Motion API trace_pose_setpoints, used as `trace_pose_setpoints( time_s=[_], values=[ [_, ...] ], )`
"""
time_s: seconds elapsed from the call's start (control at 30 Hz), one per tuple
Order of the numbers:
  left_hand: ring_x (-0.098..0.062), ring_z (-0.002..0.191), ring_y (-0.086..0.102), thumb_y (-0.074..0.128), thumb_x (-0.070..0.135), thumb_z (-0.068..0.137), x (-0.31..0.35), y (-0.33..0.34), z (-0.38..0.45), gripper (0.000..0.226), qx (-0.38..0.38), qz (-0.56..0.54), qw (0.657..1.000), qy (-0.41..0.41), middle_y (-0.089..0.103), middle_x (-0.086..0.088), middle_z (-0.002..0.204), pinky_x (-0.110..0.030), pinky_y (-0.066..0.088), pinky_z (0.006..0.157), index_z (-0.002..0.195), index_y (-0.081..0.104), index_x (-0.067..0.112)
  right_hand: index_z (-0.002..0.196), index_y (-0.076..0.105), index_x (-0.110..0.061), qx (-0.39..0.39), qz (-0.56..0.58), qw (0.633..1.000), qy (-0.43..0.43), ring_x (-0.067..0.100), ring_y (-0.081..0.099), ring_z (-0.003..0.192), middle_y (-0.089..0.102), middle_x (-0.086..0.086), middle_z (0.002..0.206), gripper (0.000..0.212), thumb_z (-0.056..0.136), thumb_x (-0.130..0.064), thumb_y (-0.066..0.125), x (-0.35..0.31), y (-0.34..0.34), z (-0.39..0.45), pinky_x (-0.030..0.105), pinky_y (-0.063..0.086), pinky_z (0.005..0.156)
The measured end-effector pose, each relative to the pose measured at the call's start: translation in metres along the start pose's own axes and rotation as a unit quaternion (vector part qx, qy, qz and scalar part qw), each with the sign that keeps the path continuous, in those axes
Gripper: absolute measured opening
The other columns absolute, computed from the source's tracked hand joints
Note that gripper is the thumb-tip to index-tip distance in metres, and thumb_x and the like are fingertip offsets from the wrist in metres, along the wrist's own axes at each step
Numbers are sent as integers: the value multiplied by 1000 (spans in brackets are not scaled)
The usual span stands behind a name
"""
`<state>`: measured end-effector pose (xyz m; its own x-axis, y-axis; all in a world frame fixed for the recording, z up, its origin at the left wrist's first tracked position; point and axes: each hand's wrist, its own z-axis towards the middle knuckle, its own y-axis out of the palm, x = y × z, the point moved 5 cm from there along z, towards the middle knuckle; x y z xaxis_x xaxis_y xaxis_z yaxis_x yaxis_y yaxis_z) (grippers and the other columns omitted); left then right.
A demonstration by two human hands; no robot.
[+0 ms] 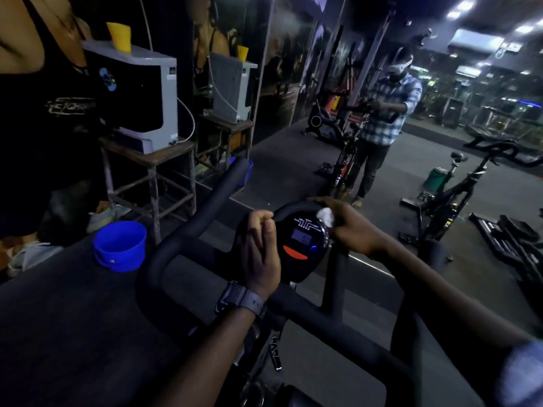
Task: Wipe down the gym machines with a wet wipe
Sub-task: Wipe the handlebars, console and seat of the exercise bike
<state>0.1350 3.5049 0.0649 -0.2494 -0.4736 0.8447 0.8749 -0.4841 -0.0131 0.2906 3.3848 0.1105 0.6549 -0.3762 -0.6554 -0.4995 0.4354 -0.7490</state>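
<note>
Far left, on the dark floor: a blue bucket (120,245); just behind it, a metal stand (148,171) bearing a grey-and-black box (132,104) topped with a yellow cup (120,36). Moving right: curved black handlebars (188,230) of the exercise bike; then the left hand (261,254), fingers curled round the left edge of the console (302,242), bracing it. Further right: the right hand (346,224), draped over the console's upper right rim, fingers curled and pinching the wet wipe (325,216) against the housing.

To do well, probably: keep the left grip firm so the head does not swivel; sweep the wipe along the rim, then lightly across the screen and the red button; refold to a clean face; avoid squeezing moisture into seams.

Console: round, glossy black, small lit display, red button below. Wipe: white, crumpled into a small wad, mostly hidden beneath the fingers.
</note>
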Motion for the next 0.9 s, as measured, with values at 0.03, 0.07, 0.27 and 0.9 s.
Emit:
trace_pose_setpoints(
  time_s=[0.03, 0.07, 0.27, 0.9],
  values=[
    [-23, 84, 62, 17, 60, 98, 0, 0, 0, 67, -1, 2, 1000, 4, 65, 0, 92, -41, 48, 78, 103, 60, 9, 135, 53, -17, -7, 108, 994, 16, 18, 64, 114, 68, 0, 123, 57, 81, -14, 71, 10, 2, -7, 39, 50, 99],
    [-22, 85, 61, 15, 63, 98, -1, 0, 1, 70, -2, 2, 1000, 6, 66, -1, 93, -40, 48, 78, 103, 60, 9, 138, 51, -13, -18, 210, 977, 39, 24, 63, 118, 65, 6, 129, 59, 83, -7, 72, 20, 5, -15, 42, 50, 100],
    [-19, 85, 61, 21, 52, 99, -4, 0, 1, 58, 19, -5, 1000, 10, 64, 1, 93, -39, 48, 77, 102, 60, 9, 88, 65, 2, 21, 286, 956, 54, 18, 60, 73, 61, 13, 81, 13, 95, -8, 60, 11, 15, -16, 25, 52, 64],
    [-23, 134, 44, 32, 64, 92, -42, -14, 16, 77, 42, -151, 957, -245, 47, -10, 147, -43, 33, 114, 138, 49, 6, 105, 66, 5, -300, -252, 920, 27, 21, 50, 96, 60, 2, 102, 31, 104, -18, 44, -69, 64, 89, 22, 36, 78]
  ],
)
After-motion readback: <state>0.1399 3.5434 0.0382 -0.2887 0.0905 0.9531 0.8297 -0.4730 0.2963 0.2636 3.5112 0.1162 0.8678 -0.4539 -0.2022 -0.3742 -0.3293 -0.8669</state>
